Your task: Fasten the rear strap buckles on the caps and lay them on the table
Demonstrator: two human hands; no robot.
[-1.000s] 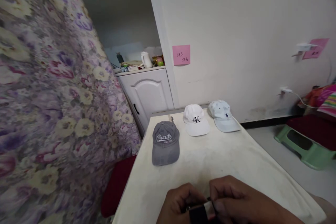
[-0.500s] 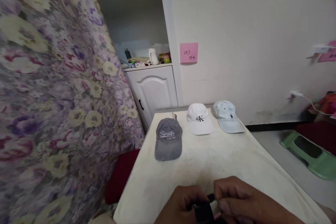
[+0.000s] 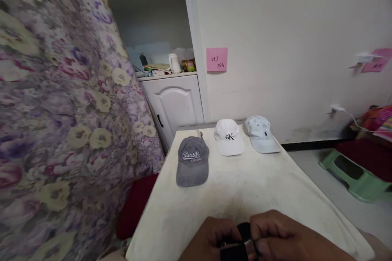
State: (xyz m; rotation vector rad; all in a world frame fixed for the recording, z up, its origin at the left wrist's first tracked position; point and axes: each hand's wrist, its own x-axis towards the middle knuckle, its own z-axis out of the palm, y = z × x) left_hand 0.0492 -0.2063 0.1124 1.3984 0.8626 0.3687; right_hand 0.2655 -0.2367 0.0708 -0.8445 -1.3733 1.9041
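Note:
At the near edge of the table, my left hand (image 3: pixel 211 236) and my right hand (image 3: pixel 283 232) are closed on a black strap (image 3: pixel 234 253) with a shiny metal buckle (image 3: pixel 250 248). A dark loop of the strap rises between the two sets of fingertips. The fingers and the bottom of the picture hide the rest of it. Beyond my hands, a grey cap (image 3: pixel 192 161) with "Always" lettering lies on the left. A white cap (image 3: pixel 229 138) with black letters sits behind it, and a pale blue cap (image 3: pixel 261 134) stands to the right.
A cream cloth covers the table (image 3: pixel 257 187). A floral curtain (image 3: pixel 70 110) hangs at left beside a dark red seat (image 3: pixel 134 208). Behind are a white cabinet (image 3: pixel 174 102) and a wall with a pink note (image 3: pixel 217 59). A green stool (image 3: pixel 358 177) stands on the floor at right.
The view has turned a little to the right, so the caps and cabinet sit farther left. More of the black strap shows between my fingertips. Both hands keep their hold.

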